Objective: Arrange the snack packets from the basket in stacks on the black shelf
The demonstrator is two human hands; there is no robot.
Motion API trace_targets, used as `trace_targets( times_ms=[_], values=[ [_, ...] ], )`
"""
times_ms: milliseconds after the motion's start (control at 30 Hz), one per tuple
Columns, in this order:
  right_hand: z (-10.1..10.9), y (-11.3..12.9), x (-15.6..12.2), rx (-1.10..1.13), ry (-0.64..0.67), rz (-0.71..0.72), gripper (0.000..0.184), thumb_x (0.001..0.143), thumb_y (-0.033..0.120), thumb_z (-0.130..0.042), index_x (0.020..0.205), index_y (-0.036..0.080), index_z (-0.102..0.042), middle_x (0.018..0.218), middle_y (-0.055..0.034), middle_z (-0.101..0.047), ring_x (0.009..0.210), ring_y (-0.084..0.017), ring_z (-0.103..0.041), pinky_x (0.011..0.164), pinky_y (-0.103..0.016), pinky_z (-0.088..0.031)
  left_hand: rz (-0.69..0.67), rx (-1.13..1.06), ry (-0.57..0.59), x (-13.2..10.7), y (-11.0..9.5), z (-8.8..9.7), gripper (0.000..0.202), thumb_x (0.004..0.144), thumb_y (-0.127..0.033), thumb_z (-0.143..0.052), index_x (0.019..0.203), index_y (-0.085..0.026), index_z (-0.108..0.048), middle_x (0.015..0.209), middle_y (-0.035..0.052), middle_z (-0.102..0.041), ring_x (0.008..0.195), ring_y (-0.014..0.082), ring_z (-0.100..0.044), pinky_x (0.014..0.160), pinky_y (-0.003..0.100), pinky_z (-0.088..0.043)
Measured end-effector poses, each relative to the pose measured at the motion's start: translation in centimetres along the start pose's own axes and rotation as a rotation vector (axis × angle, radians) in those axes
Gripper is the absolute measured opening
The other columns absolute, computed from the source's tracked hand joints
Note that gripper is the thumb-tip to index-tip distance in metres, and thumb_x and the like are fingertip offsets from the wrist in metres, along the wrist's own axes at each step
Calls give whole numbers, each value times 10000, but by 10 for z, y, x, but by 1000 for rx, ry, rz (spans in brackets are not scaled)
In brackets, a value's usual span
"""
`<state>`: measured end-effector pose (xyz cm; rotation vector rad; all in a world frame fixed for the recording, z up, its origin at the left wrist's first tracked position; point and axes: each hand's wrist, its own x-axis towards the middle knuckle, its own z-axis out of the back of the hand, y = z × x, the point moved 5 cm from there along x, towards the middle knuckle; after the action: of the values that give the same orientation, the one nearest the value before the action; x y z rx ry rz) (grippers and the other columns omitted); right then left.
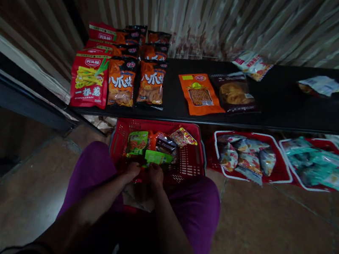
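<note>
My left hand point(133, 170) and my right hand point(155, 173) are close together over the near side of a red basket point(200, 157) between my knees. Both have curled fingers, and the dim light hides what they grip. Just beyond my right hand lies a bright green snack packet point(158, 158). Farther back in the basket are a green pouch point(137, 142), a dark packet point(167, 143) with orange beside it, and a colourful yellow-and-pink packet point(183, 138) against the right side.
A black shelf point(165, 115) carries rows of red bags point(90, 80) and orange-black bags point(121, 83), plus an orange packet point(198, 94) and a brown packet point(235, 93) lying flat. Right of my knees, two more baskets hold white-orange packets point(248, 156) and teal packets point(324, 164).
</note>
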<state>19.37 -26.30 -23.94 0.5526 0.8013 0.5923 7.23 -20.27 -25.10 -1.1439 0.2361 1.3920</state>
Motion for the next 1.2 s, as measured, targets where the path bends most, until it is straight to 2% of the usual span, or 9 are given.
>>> trace_targets(
  times_ms=[267, 467, 533, 600, 700, 767, 933, 1033, 1200],
  values=[
    [-18, 4, 35, 20, 27, -17, 342, 889, 274, -382, 1093, 172, -638, 1056, -88, -702, 959, -178, -654, 812, -242, -481, 81, -5, 7, 37, 17, -19, 167, 794, -106, -521, 821, -129, -685, 854, 90, -706, 772, 186, -648, 672, 255, -469],
    [-21, 21, 57, -117, -28, 264, 362, 847, 155, -398, 1113, 164, -643, 1226, -95, -616, 1194, -204, -513, 1031, -333, -388, 88, 50, -48, 59, 24, -18, 256, 825, -84, -449, 950, -123, -668, 1014, 132, -690, 980, 214, -634, 848, 303, -471],
    [-18, 19, 63, -220, -23, 309, 380, 850, 143, -402, 1163, 143, -619, 1321, -111, -545, 1298, -216, -401, 1075, -354, -340, 58, 86, -92, 60, 24, -13, 304, 808, -69, -458, 1037, -130, -648, 1189, 153, -622, 1193, 238, -519, 990, 347, -396],
    [-15, 15, 67, -314, 21, 337, 427, 845, 122, -410, 1243, 136, -562, 1395, -108, -473, 1346, -218, -322, 1093, -354, -306, -34, 166, -157, 58, 18, -8, 382, 780, -58, -483, 1125, -153, -615, 1382, 137, -475, 1383, 250, -270, 1104, 386, -262],
    [-16, 11, 69, -407, 98, 350, 495, 829, 106, -432, 1316, 167, -497, 1408, -91, -459, 1340, -232, -313, 1093, -353, -278, -231, 322, -176, 58, 4, -7, 416, 741, -66, -530, 1133, -180, -614, 1523, 69, -269, 1440, 251, 26, 1156, 409, -153],
    [-16, 13, 69, -439, 112, 330, 493, 843, 133, -432, 1332, 167, -479, 1373, -112, -491, 1307, -253, -354, 1083, -372, -275, -289, 363, -137, 64, -1, -9, 410, 730, -56, -538, 1112, -179, -623, 1550, 49, -195, 1435, 254, 72, 1162, 408, -143],
    [-16, 21, 60, -466, 113, 249, 418, 904, 279, -405, 1284, 154, -526, 1240, -153, -586, 1211, -272, -464, 992, -365, -368, -238, 386, -73, 83, 6, -8, 435, 754, -11, -474, 1139, -156, -616, 1553, 78, -153, 1435, 282, -5, 1159, 434, -163],
    [-14, 22, 56, -485, 162, 188, 367, 915, 358, -390, 1158, 202, -617, 1142, -132, -647, 1122, -253, -549, 897, -336, -431, -239, 385, -137, 81, 9, -7, 486, 775, -19, -443, 1234, -134, -554, 1548, 95, -176, 1437, 268, -9, 1166, 421, -155],
    [-12, 7, 60, -511, 264, -69, 412, 896, 466, -415, 957, 169, -694, 942, -178, -704, 914, -275, -666, 770, -361, -478, -148, 331, -268, 66, 8, -6, 594, 795, -70, -446, 1381, -147, -387, 1555, 100, -153, 1436, 264, -68, 1140, 376, -248]
  ],
)
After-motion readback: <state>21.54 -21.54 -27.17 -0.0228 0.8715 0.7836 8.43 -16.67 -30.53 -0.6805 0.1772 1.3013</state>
